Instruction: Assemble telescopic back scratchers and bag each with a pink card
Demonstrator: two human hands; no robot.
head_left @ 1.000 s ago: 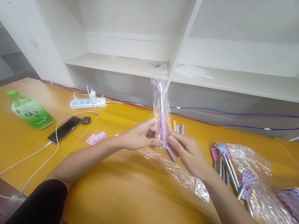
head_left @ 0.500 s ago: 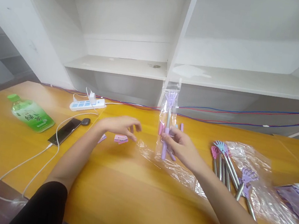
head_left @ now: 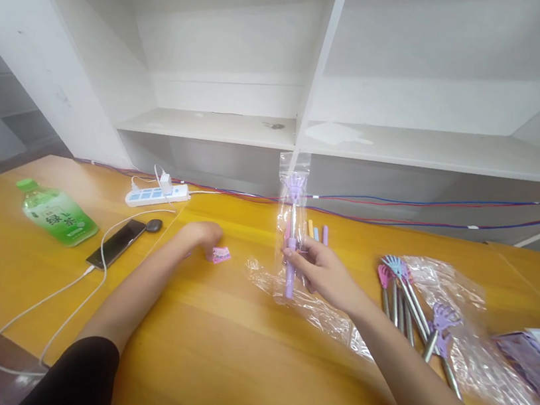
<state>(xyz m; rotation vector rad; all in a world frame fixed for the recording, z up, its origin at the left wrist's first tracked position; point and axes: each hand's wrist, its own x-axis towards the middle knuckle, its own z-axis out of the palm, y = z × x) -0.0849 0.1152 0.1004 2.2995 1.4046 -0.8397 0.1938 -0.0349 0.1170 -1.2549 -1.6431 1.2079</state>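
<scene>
My right hand (head_left: 314,262) grips a clear plastic bag (head_left: 284,214) with a purple hand-shaped scratcher (head_left: 290,269) inside, its claw end up. My left hand (head_left: 205,237) reaches down to the table beside small pink cards (head_left: 221,255); its fingertips are hidden behind the hand. Yellow, blue and purple tubes (head_left: 325,235) lie just beyond my right hand. Clear plastic bags (head_left: 319,313) lie flat below it. To the right, several metal-handled scratchers (head_left: 404,302) with pink, blue and purple claws rest in a pile.
A green bottle (head_left: 58,216), a phone (head_left: 116,245) with a white cable and a power strip (head_left: 158,195) are on the left. More clear film (head_left: 481,346) and a purple package (head_left: 529,360) lie at the right. White shelving (head_left: 210,124) stands behind the table (head_left: 226,371).
My left hand has moved down to the pink cards and now covers the purple card beside them. The bagged scratcher has shifted slightly left and down in view.
</scene>
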